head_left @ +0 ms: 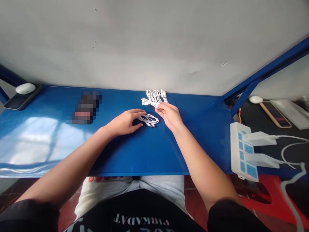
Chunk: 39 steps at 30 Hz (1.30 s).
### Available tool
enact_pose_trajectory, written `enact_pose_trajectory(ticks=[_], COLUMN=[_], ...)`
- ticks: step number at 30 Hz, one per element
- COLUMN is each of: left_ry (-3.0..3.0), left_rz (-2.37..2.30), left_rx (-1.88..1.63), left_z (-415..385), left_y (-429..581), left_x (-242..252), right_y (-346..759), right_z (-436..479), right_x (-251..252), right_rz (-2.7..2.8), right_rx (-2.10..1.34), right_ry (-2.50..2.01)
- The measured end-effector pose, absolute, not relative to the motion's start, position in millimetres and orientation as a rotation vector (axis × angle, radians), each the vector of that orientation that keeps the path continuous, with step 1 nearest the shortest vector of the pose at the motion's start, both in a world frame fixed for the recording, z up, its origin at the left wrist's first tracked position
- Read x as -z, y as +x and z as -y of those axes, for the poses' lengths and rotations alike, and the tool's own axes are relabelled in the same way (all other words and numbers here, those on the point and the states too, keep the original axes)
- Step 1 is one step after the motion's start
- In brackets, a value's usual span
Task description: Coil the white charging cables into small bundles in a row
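Observation:
My right hand [170, 116] pinches a bundled white USB cable [151, 103] between thumb and fingers, its plugs pointing left. Just behind it, several folded white cables [156, 95] lie side by side on the blue table. Nearer to me, a looped white cable [149, 120] rests on the table, its plugs toward me. My left hand [126, 122] curves around the left end of that loop. Its fingers touch or nearly touch the loop, with the thumb apart from them.
A blurred-out dark object [85, 108] lies left on the blue table [145, 154]. At the far left, a white mouse [25, 88] sits on a dark phone-like slab [23, 97]. A power strip [243, 151] with plugged-in chargers stands at the right edge. A grey wall [154, 45] rises behind.

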<state>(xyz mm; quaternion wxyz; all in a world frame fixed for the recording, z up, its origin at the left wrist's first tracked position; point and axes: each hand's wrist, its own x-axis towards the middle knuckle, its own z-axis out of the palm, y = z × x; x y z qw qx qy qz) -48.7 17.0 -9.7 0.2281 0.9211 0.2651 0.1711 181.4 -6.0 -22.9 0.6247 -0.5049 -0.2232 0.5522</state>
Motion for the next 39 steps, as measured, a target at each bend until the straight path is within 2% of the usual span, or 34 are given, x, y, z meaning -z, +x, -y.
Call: enact_pose_trajectory(ticks=[6, 9, 13, 17, 21, 24, 30, 39], left_ry=[2.449, 2.303, 1.729, 1.334, 1.164, 1.156, 1.164, 1.795], left_rz=[-0.762, -0.864, -1.213, -0.923, -0.739, -0.746, -0.855, -1.069], left_rx=[-0.563, -0.807, -1.126, -0.937, -1.097, -1.158, -1.247, -1.296], left_z=[-18, -19, -20, -10, 7, 11, 3, 10], left_y=[-54, -53, -45, -30, -17, -13, -15, -19], left_x=[-2, -4, -4, -8, -9, -4, 13, 16], right_y=[181, 181, 178, 166, 158, 157, 154, 143], right_z=[7, 7, 11, 21, 32, 36, 37, 40], right_x=[18, 15, 9, -2, -8, -8, -6, -5], right_rz=[0.516, 0.550, 0.623, 0.679, 0.818, 1.002, 1.193, 1.111], right_rx=[-1.262, -1.264, -1.273, -1.348, -1.518, -1.528, -1.120, -1.119], right_ry=[-1.179, -1.162, -1.085, -1.003, -0.959, -1.021, -1.193, -1.178])
